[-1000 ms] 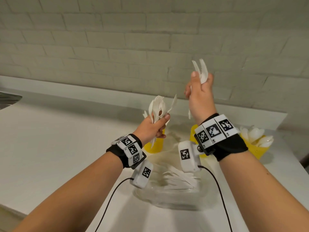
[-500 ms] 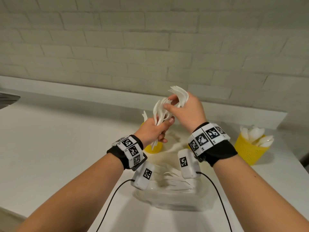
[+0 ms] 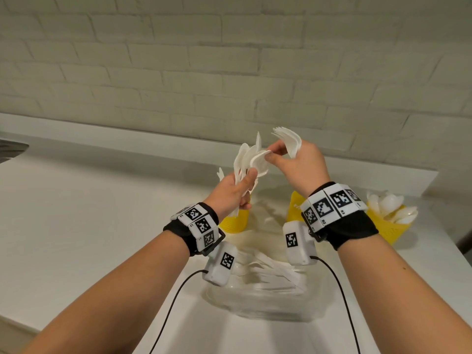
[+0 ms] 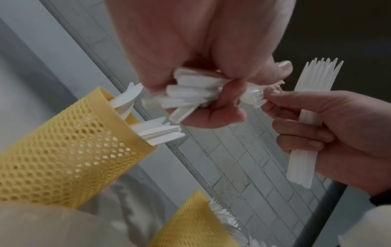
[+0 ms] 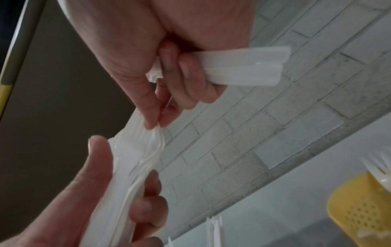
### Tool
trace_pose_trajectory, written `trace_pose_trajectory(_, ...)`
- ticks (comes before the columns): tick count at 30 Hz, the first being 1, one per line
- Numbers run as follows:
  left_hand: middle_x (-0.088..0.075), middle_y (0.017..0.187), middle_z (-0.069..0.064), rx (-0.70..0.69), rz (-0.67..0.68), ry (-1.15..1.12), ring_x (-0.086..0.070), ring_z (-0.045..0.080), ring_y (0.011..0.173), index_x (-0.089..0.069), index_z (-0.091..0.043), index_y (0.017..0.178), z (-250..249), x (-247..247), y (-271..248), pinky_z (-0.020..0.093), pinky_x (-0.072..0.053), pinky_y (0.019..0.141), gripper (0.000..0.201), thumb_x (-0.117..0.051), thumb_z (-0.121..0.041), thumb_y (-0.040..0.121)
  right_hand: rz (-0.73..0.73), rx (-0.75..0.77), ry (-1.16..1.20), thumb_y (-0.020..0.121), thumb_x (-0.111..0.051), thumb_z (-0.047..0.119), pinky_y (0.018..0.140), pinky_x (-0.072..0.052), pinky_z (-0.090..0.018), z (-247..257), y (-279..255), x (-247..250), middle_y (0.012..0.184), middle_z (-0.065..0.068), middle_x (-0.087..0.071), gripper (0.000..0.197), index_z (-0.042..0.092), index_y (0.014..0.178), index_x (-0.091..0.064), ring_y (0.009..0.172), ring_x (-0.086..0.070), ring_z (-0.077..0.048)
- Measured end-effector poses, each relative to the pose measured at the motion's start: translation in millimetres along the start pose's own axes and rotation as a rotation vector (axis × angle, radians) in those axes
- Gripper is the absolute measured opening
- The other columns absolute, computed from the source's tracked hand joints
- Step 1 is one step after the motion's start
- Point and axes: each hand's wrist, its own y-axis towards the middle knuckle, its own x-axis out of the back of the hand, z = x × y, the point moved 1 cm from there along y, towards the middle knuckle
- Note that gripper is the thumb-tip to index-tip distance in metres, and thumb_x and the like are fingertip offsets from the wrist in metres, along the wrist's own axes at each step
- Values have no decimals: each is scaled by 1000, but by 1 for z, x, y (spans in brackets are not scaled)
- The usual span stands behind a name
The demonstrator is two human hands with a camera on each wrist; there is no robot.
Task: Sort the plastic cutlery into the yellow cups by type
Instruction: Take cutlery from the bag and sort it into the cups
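Observation:
My left hand (image 3: pixel 236 186) grips a mixed bunch of white plastic cutlery (image 3: pixel 249 159) upright above the counter; its handles (image 4: pixel 190 93) show in the left wrist view. My right hand (image 3: pixel 293 163) holds several white forks (image 3: pixel 288 141) in its curled fingers while thumb and forefinger pinch a fork head in the left bunch (image 5: pixel 153 133). The held forks (image 4: pixel 311 117) show plainly in the left wrist view. Three yellow mesh cups stand behind: the left cup (image 3: pixel 233 222) with knives (image 4: pixel 152 130), the middle cup (image 3: pixel 295 206) with forks (image 4: pixel 222 215), the right cup (image 3: pixel 390 226) with spoons (image 3: pixel 390 204).
A clear plastic container (image 3: pixel 263 292) with more white cutlery sits on the white counter (image 3: pixel 102 213) just below my wrists. A pale brick wall (image 3: pixel 229 72) backs the counter. A dark object (image 3: pixel 10 149) shows at the far left edge.
My right hand came down from high up with its forks and moved left to the bunch in my left hand, where it now pinches a piece. The left hand stayed about where it was.

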Motion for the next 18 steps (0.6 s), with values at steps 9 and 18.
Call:
trace_pose_trajectory(9, -45, 76, 3, -56, -96, -97, -37, 9, 50, -53, -7, 109, -3, -12, 10, 21, -36, 46, 40, -46, -45, 97, -72, -124, 422, 77, -66, 25, 54, -38, -9, -6, -8, 6, 79, 7, -60, 16, 22, 92, -63, 53, -53, 5)
trace_pose_trajectory(18, -46, 69, 3, -167, -96, 18, -44, 12, 50, -53, -14, 108, -15, -45, 10, 25, -42, 45, 25, -35, -30, 103, -28, -248, 415, 86, -67, 32, 43, -34, -10, -17, -35, -6, 42, 20, -53, 18, 25, 72, -57, 40, -49, 4)
